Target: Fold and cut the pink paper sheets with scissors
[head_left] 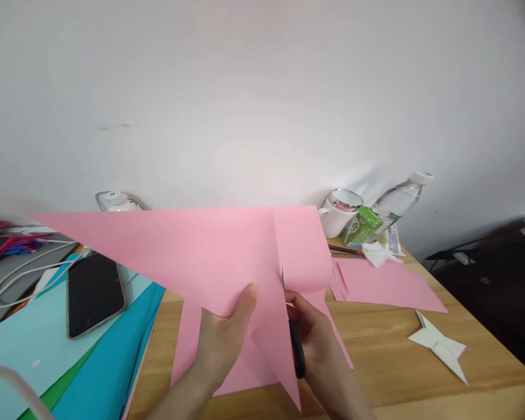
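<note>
My left hand grips a folded sheet of pink paper, thumb on top and the other fingers hidden beneath. The sheet is raised off the table, a long triangle with a rectangular strip at its right. In my right hand is a pair of scissors with black handles. Its blade shows at a slit between the triangle and the strip, roughly along the crease; the cut reaches partway up. More pink paper lies on the table below my hands.
Left are blue and green sheets under a phone, with a white cable beside it. At the back right stand a mug, a green carton and a bottle. Pink offcuts and a folded white paper shape lie right.
</note>
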